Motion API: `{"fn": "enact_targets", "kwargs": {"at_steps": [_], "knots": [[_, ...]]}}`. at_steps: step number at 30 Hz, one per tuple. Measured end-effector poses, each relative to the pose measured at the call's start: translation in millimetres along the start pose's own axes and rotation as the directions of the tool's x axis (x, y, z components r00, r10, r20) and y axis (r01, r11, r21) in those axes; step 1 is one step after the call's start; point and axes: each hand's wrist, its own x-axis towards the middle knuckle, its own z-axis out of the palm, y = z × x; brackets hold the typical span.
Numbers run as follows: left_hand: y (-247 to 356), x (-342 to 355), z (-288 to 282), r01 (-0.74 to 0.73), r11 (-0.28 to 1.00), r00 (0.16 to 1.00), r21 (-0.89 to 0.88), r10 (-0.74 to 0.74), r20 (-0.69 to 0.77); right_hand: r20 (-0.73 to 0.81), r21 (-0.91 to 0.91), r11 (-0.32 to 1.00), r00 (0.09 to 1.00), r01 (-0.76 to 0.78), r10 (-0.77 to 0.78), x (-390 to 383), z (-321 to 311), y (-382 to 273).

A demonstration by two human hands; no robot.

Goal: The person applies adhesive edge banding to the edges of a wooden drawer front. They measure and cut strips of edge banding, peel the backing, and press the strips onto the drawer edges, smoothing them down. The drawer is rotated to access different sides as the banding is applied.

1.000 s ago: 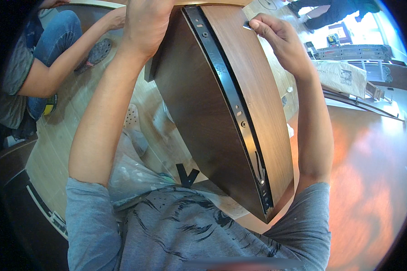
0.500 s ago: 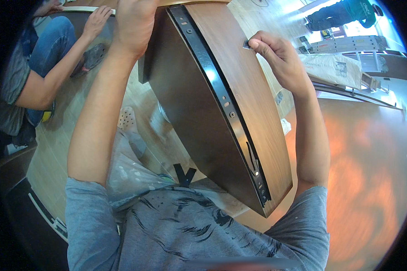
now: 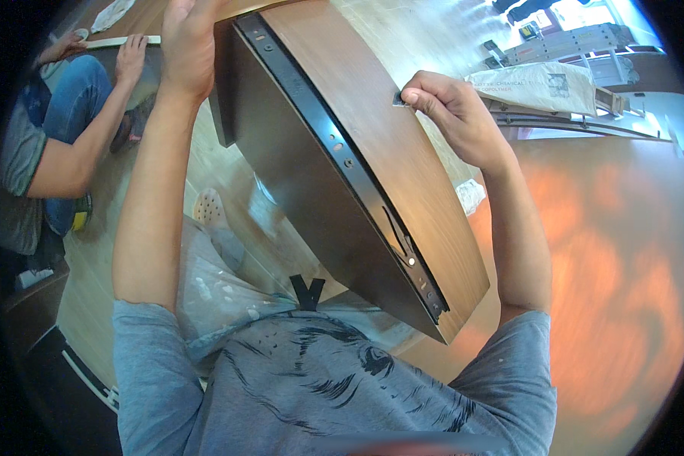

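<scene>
A brown wooden drawer (image 3: 304, 159) stands tilted before me, a long black metal slide rail (image 3: 338, 148) screwed along its side. My right hand (image 3: 456, 118) is closed, pinching a small dark flat piece (image 3: 399, 99) between thumb and fingers. That piece rests at the far edge of the wood-grained face beside the rail; its exact kind is too small to tell. At the upper left, my left hand (image 3: 188, 57) is raised beside the drawer's far end. Its fingers are cut off by the upper frame edge, so their grip does not show.
On the left another person (image 3: 61, 144) crouches, hands on a pale strip (image 3: 121, 41). A large brown panel (image 3: 600, 289) lies to my right. Beyond it are a pale printed sack (image 3: 539, 87) and a ladder (image 3: 570, 45). White crumpled material (image 3: 470, 196) lies beside the drawer.
The view has shifted, moving the drawer and room leftward in the picture. My right hand has slid the small dark piece along the wooden face, toward the drawer's near end.
</scene>
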Motion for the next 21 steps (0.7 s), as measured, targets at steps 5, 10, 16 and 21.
{"fn": "enact_targets", "kwargs": {"at_steps": [5, 10, 16, 21], "knots": [[-10, 4, -11, 0.022, 0.999, 1.000, 0.029, -0.022, 0.007, 0.020, -0.015, 1.000, 1.000, -0.021, 0.021, -22, -2, -1], [-24, 18, -28, 0.000, 0.999, 1.000, 0.043, -0.001, 0.016, -0.021, -0.008, 1.000, 0.999, -0.027, 0.027, -46, -2, -2], [-28, 17, -25, 0.001, 1.000, 1.000, 0.010, -0.001, -0.011, -0.016, -0.056, 0.997, 0.998, -0.054, 0.053, -79, -3, -9], [-23, 20, -24, 0.010, 1.000, 0.999, 0.029, -0.009, -0.039, -0.012, -0.018, 0.995, 0.995, -0.102, 0.102, -112, -5, -17]]}}
